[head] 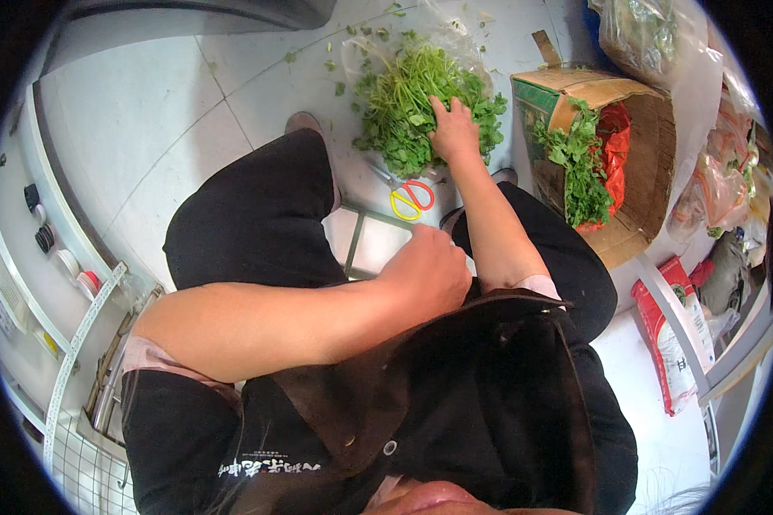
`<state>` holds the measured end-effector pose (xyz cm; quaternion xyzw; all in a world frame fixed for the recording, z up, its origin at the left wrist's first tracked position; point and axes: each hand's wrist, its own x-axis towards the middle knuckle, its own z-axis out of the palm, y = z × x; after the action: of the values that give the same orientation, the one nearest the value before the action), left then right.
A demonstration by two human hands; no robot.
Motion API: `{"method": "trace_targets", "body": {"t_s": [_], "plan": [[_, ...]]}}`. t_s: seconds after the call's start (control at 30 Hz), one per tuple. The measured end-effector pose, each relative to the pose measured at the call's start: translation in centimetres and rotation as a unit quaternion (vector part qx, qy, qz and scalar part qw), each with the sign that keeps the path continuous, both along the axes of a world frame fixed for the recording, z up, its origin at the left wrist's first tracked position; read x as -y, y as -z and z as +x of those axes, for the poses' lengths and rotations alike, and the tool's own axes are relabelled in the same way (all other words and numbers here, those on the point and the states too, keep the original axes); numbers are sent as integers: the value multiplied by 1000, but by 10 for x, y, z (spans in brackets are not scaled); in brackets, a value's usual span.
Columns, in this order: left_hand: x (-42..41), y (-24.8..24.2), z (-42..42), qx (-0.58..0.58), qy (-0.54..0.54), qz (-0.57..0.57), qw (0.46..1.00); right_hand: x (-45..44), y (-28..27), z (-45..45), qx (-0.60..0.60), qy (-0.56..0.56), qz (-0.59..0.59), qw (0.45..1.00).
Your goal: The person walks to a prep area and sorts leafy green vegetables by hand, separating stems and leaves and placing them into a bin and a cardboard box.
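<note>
A large heap of leafy green herbs (402, 109), which look like coriander, lies on a clear plastic bag (467, 48) on the floor before me. My right hand (456, 131) rests on the heap's right side, fingers spread among the leaves and stems. Closer to my body, my left hand (428, 267) is held over my lap with curled fingers. Its palm faces away from view, so whether it holds anything is hidden. Between my feet lie scissors (407, 196) with one yellow and one red handle loop, their blades pointing toward the herbs.
On the right stands an open cardboard box (644, 174) with a red plastic bag (613, 154) and more herbs (580, 170). Beyond it are bagged goods (721, 180) and a red-and-white sack (670, 341). A metal shelf (84, 341) runs along the left. Leaf scraps (330, 65) dot the tiled floor.
</note>
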<state>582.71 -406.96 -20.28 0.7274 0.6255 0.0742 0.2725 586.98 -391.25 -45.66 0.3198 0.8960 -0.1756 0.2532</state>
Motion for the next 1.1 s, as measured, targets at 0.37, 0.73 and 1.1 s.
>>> {"method": "trace_targets", "body": {"t_s": [0.37,0.73,1.1], "plan": [[0,0,-3,-17,-35,27,999,-30,-35,-31,70,68,-46,994],[-7,-11,-6,-11,-33,-46,998,3,5,-76,-154,18,-32,987],[-5,-9,-10,-60,-60,32,996,-30,37,-37,-156,331,-318,875]]}}
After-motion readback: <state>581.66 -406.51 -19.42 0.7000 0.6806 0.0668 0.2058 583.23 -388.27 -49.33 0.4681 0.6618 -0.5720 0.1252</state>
